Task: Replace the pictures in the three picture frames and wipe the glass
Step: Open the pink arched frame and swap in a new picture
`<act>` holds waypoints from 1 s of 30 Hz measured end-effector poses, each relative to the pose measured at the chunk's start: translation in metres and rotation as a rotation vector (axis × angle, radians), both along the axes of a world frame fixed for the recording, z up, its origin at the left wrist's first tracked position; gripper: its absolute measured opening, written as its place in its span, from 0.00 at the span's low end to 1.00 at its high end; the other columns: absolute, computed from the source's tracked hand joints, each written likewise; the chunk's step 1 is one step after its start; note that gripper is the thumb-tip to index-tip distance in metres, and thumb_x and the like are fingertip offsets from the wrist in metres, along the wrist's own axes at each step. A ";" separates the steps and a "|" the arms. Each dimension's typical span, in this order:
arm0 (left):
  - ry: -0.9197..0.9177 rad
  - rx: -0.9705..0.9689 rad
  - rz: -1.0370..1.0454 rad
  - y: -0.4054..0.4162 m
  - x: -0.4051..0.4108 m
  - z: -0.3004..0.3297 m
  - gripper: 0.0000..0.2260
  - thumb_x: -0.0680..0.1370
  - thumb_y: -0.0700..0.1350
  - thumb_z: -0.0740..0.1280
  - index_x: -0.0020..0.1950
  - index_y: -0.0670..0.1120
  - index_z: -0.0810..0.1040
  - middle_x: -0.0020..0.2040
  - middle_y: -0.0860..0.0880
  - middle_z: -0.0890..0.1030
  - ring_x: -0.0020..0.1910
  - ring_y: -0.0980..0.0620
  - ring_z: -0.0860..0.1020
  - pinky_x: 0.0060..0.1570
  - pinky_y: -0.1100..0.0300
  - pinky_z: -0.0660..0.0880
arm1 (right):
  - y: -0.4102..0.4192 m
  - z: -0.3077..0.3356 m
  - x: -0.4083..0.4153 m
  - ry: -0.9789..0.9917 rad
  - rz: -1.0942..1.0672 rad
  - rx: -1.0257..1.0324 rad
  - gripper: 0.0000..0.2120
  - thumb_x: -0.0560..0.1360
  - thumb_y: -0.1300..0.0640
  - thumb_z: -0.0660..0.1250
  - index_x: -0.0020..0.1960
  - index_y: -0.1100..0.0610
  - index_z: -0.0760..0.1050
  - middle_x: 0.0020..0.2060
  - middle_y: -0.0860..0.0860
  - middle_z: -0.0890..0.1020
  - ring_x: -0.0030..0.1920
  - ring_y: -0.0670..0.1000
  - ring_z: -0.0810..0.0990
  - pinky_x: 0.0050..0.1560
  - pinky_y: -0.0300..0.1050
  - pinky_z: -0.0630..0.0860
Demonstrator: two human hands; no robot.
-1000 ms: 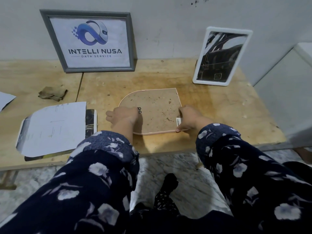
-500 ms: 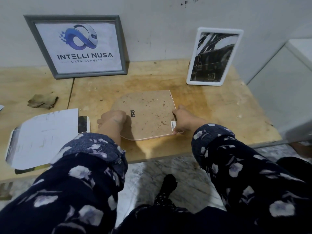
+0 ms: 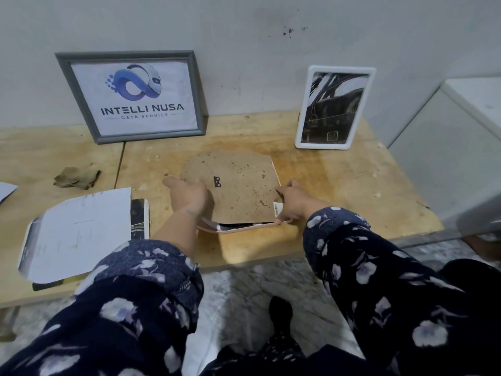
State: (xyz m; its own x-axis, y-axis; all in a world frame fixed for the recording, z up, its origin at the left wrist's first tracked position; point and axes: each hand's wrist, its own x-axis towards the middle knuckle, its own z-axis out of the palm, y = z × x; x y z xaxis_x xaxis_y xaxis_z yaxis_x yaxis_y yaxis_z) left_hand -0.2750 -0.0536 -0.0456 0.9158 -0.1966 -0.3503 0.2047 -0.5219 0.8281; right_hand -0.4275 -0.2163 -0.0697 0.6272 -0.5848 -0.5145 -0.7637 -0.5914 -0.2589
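Brown fibreboard backing (image 3: 238, 185), flat a second ago, now lifts off the pink arched frame (image 3: 244, 227) at frame centre, left hand (image 3: 188, 196) gripping its edge, right hand (image 3: 291, 203) pinching its corner, exposing the old picture.

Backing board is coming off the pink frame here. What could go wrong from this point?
The backing board is lifted at the near side, over the pink frame; the picture under it may drag out or crease. That frame lies near the table edge, so the right hand could nudge it off. Glass can't be seen, but it may shift loose once the board is out.
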 end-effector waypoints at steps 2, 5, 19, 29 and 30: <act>-0.004 -0.041 0.020 -0.001 0.001 0.009 0.23 0.80 0.41 0.62 0.72 0.41 0.55 0.69 0.39 0.69 0.67 0.38 0.70 0.68 0.45 0.68 | -0.002 0.007 -0.004 -0.062 -0.023 0.055 0.44 0.66 0.57 0.78 0.75 0.54 0.59 0.69 0.55 0.62 0.66 0.58 0.68 0.69 0.51 0.68; -0.024 -0.101 0.065 -0.006 -0.002 0.022 0.23 0.80 0.41 0.62 0.72 0.41 0.56 0.69 0.39 0.68 0.67 0.40 0.70 0.67 0.48 0.68 | -0.011 0.023 -0.011 -0.201 -0.116 0.208 0.49 0.64 0.64 0.78 0.77 0.53 0.56 0.71 0.53 0.68 0.69 0.56 0.68 0.68 0.51 0.68; -0.030 0.030 -0.258 -0.136 -0.126 -0.010 0.23 0.76 0.41 0.69 0.65 0.40 0.61 0.63 0.40 0.71 0.63 0.40 0.72 0.56 0.53 0.72 | -0.125 0.035 -0.152 -0.132 -0.209 -0.013 0.56 0.61 0.66 0.79 0.75 0.51 0.45 0.58 0.57 0.75 0.55 0.58 0.76 0.53 0.51 0.76; -0.285 0.517 -0.558 -0.176 -0.188 -0.037 0.30 0.74 0.43 0.71 0.70 0.38 0.61 0.69 0.38 0.64 0.68 0.38 0.64 0.65 0.46 0.66 | -0.166 0.007 -0.198 -0.039 -0.161 -0.116 0.50 0.61 0.62 0.78 0.72 0.47 0.50 0.55 0.54 0.75 0.55 0.58 0.76 0.55 0.58 0.75; -0.292 0.555 -0.585 -0.176 -0.186 -0.039 0.30 0.74 0.45 0.71 0.71 0.39 0.61 0.69 0.39 0.64 0.69 0.39 0.64 0.65 0.46 0.66 | -0.168 0.006 -0.197 -0.023 -0.144 -0.116 0.49 0.61 0.62 0.78 0.72 0.47 0.51 0.54 0.54 0.76 0.55 0.58 0.76 0.56 0.57 0.75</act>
State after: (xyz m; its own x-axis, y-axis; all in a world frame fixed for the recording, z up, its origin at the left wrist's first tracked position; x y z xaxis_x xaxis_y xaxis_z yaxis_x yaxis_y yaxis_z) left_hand -0.4611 -0.2294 -0.0842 0.7887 -0.5355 -0.3020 -0.4055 -0.8223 0.3993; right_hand -0.6247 -0.3847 -0.0633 0.5433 -0.7242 -0.4247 -0.8374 -0.5030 -0.2138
